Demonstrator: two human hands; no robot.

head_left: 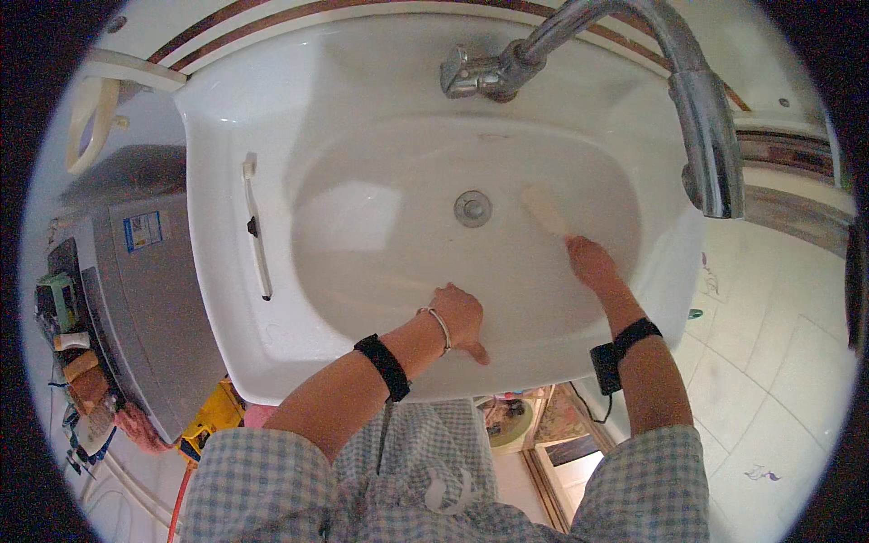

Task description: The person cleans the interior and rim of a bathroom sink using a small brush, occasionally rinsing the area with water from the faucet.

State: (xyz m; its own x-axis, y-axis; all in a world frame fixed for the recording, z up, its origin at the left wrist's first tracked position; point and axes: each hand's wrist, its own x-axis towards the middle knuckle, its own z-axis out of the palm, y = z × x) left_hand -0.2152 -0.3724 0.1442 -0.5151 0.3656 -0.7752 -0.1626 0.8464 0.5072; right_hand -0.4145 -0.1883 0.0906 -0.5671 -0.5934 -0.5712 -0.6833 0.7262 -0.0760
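Over the white ceramic washbasin [333, 146], both of my hands are low in the bowl, which seems to hold cloudy water. My right hand [592, 261] grips the near end of a pale, flat, elongated brush-like object [544, 209]. That object slants up and left, to the right of the metal drain [472, 208]. My left hand [464, 315] is at the bowl's near side, thumb apart and the other fingers curled downward. Their tips are hidden, so whether they hold anything is unclear.
On the basin's left ledge lies a white toothbrush [255, 231] with black parts. A chrome faucet [706, 136] arches over the back right. Beyond the left rim stands a grey appliance [146, 298], with sponges [85, 373] and cloths beside it. A yellow tool-like object [210, 417] sits below.
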